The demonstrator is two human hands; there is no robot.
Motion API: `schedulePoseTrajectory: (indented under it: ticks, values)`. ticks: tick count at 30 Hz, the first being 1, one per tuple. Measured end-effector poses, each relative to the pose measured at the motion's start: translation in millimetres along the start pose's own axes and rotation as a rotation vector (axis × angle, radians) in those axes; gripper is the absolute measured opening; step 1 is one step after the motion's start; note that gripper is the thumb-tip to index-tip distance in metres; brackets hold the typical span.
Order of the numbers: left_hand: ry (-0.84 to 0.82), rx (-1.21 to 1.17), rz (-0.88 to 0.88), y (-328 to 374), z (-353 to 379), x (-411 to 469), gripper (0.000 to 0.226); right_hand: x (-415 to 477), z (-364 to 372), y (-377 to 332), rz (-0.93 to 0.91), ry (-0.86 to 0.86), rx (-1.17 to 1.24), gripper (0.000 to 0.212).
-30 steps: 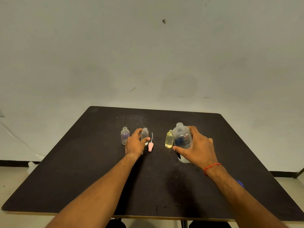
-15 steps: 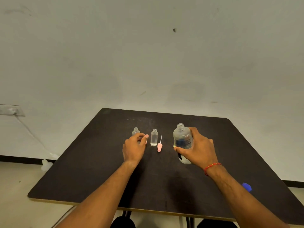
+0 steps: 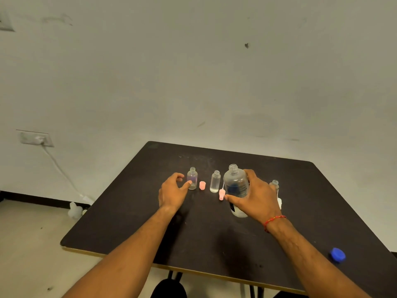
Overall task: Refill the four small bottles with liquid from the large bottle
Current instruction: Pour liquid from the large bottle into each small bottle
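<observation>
A dark table (image 3: 133, 224) seen from above, with two bare forearms reaching forward over it. Nearest the viewer, well to the right of and nearer than the large bottle, a blue cap (image 3: 338, 254) lies by the table's right edge. The right hand (image 3: 257, 201), with a red thread bracelet (image 3: 274, 220) at the wrist, is wrapped round the large bottle (image 3: 235, 186): thumb across its front, fingers behind. The bottle stands upright and uncapped, near the middle of the table. Just left of its base lies a pink nozzle cap (image 3: 222, 194). Further left of the large bottle stand a clear small bottle (image 3: 215, 181), a pink cap (image 3: 202, 185) and a faintly purple small bottle (image 3: 192, 178), both bottles upright and uncapped. The left hand (image 3: 171, 191) sits left of that purple bottle, fingers loosely curled and not closed round it, the thumb tip at its side. To the right of the large bottle, partly hidden behind the right hand, stands another small bottle (image 3: 275, 184), with a white cap (image 3: 279, 202) near it. Beyond the large bottle is a plain pale wall; far to the left, a wall socket (image 3: 36, 138) with a white cable.
</observation>
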State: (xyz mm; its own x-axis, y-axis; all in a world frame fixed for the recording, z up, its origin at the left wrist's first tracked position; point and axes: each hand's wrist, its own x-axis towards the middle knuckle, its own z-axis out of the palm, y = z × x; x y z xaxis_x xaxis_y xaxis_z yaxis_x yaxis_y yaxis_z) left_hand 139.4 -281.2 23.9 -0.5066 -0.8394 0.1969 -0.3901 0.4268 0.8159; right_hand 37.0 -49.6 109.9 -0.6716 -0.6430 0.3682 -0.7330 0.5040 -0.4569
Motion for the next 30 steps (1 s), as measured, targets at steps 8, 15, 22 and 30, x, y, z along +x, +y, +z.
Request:
schedulePoseTrajectory:
  ticks: [8, 15, 22, 30]
  values:
    - [-0.135, -0.009, -0.056, -8.0, 20.5, 26.2, 0.070, 6.4, 10.8, 4.9, 0.016, -0.027, 0.001, 0.075]
    - [-0.181, -0.041, -0.043, -9.4, 31.5, 38.0, 0.050, 10.8, 13.6, 13.6, 0.016, -0.014, -0.006, 0.073]
    - [-0.104, -0.108, 0.045, -2.2, 17.6, 33.1, 0.040, 17.7, 13.7, 14.6, -0.022, -0.004, -0.037, 0.072]
    - [-0.096, -0.162, 0.275, 20.3, -7.1, 8.2, 0.044, 32.4, 11.4, 3.0, -0.095, -0.048, -0.190, 0.078]
